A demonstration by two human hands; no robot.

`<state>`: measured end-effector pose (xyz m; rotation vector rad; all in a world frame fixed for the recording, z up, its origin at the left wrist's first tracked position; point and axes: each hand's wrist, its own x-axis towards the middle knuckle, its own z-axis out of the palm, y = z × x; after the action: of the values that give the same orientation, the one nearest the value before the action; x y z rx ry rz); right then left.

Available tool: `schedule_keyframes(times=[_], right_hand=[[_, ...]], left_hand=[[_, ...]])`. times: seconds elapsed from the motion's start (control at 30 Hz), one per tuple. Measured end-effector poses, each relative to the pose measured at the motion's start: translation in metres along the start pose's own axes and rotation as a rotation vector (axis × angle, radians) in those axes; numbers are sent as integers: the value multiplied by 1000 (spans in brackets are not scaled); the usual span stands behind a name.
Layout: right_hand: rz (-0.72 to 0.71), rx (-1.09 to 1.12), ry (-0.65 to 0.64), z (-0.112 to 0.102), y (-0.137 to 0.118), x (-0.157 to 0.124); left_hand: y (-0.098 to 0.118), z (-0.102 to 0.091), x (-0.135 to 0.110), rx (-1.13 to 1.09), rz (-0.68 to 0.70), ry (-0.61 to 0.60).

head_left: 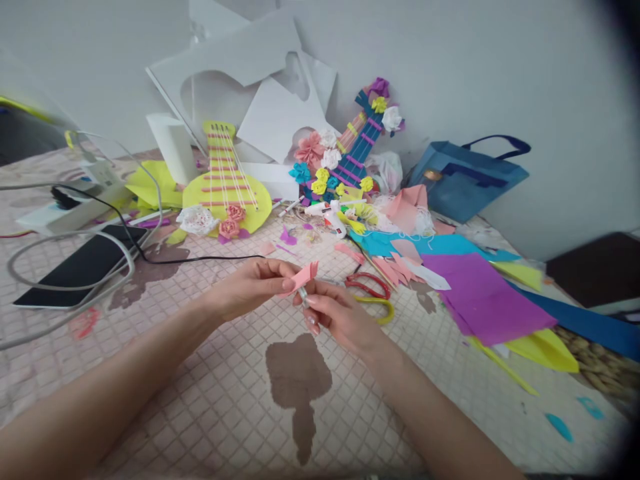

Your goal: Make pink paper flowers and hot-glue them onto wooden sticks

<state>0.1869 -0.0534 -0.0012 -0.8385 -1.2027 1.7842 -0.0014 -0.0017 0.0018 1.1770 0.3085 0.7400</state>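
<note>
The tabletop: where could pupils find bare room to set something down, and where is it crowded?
Widest: tablecloth between the left forearm and right forearm, marked by a dark patch. A smaller patch lies between the right forearm and the purple sheet. Crowded: the back, around the yellow paper guitar and glue gun.

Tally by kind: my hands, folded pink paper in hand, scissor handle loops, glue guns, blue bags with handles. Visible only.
Hands: 2 (left hand, right hand)
Folded pink paper: 1
Scissor handle loops: 2 (red loop, yellow loop)
Glue gun: 1
Blue bag: 1
Total: 7
</note>
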Motion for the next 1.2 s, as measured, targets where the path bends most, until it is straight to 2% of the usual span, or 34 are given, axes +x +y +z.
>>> schedule_keyframes(times=[0.3,0.43,0.63,0.97,1.2], right_hand=[[5,-72,66,7,1,1],[6,-89,106,9,3,2],[1,-60,26,7,0,1],[-15,-122,59,7,4,2],[-12,-97,38,6,4,2]], left_hand=[[-1,1,1,38,-22,-24],[0,3,1,42,-35,2],[4,2,0,-1,-46,7],[2,4,0,58,-58,31],[3,-2,0,7,-84,14]])
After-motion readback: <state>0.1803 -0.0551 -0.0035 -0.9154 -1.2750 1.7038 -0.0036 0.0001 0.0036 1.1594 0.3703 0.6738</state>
